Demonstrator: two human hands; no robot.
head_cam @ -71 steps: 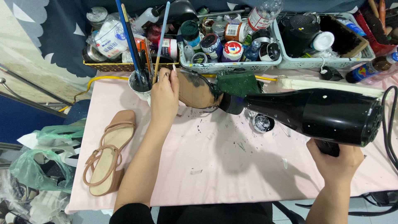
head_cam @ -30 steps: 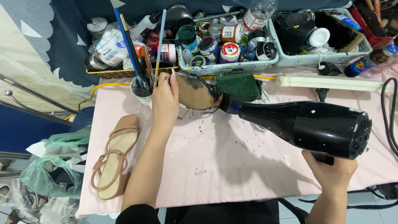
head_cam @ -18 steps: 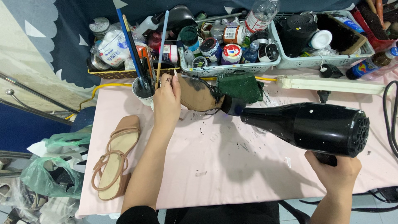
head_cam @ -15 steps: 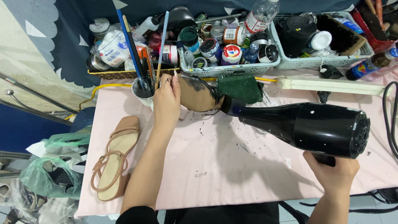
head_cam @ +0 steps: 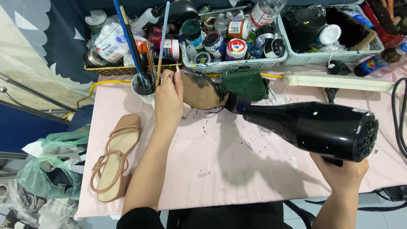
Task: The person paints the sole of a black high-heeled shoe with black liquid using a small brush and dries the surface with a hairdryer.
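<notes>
My left hand (head_cam: 168,101) grips a tan sandal (head_cam: 202,90) by its edge and holds it tilted on its side over the pink table (head_cam: 237,165). My right hand (head_cam: 341,174) is closed on the handle of a black hair dryer (head_cam: 316,128). The dryer's nozzle points left at the sandal's heel end, almost touching it. A matching tan sandal (head_cam: 113,157) lies flat at the table's left edge. A dark green sponge block (head_cam: 246,83) sits just behind the held sandal.
A cup of paintbrushes (head_cam: 142,87) stands beside my left hand. Baskets (head_cam: 231,65) of paint jars and bottles line the back. A white bar (head_cam: 339,82) and a black cable (head_cam: 397,116) lie at the right. Plastic bags (head_cam: 53,174) sit off the left edge.
The hair dryer has shifted slightly, its nozzle staying close to the held sandal. My left hand keeps the sandal in the same place.
</notes>
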